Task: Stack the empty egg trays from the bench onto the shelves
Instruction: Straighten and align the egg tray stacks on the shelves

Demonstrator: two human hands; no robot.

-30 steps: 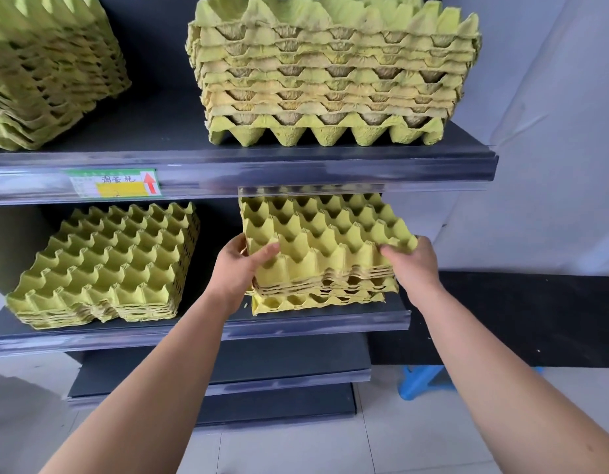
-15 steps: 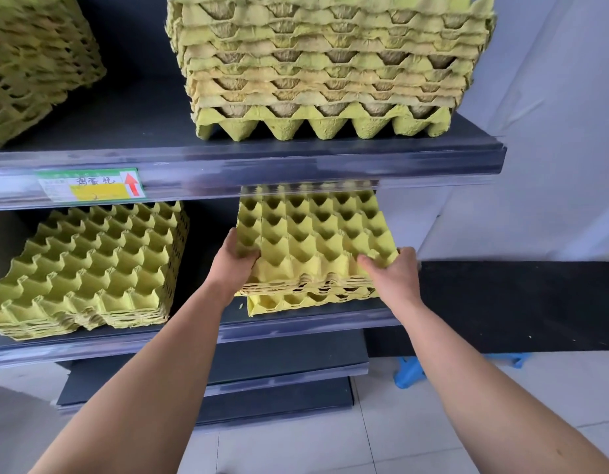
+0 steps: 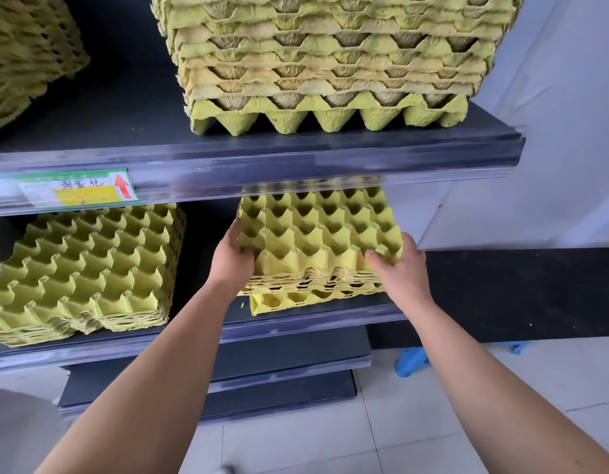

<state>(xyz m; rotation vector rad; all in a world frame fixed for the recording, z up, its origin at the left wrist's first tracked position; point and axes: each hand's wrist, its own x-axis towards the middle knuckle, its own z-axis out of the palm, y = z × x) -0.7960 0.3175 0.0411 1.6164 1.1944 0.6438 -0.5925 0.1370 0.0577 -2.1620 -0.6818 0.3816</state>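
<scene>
A small stack of yellow-green egg trays (image 3: pixel 316 234) sits on the middle shelf (image 3: pixel 306 325), its far end hidden under the shelf above. My left hand (image 3: pixel 233 260) grips its near-left corner and my right hand (image 3: pixel 400 268) grips its near-right corner, thumbs on the top tray. The bottom tray (image 3: pixel 296 301) of this stack juts slightly toward the shelf's front edge.
Another tray stack (image 3: pixel 87 271) lies left on the same shelf. The upper shelf (image 3: pixel 262 162) carries a tall stack (image 3: pixel 330 63) and a second one (image 3: pixel 26 53) at far left. A price label (image 3: pixel 79 188) is on its edge. Lower shelves, tiled floor and a blue stool (image 3: pixel 411 360) lie below.
The held stack has slid farther back onto the middle shelf, and both hands moved with it. The view has come closer to the shelves.
</scene>
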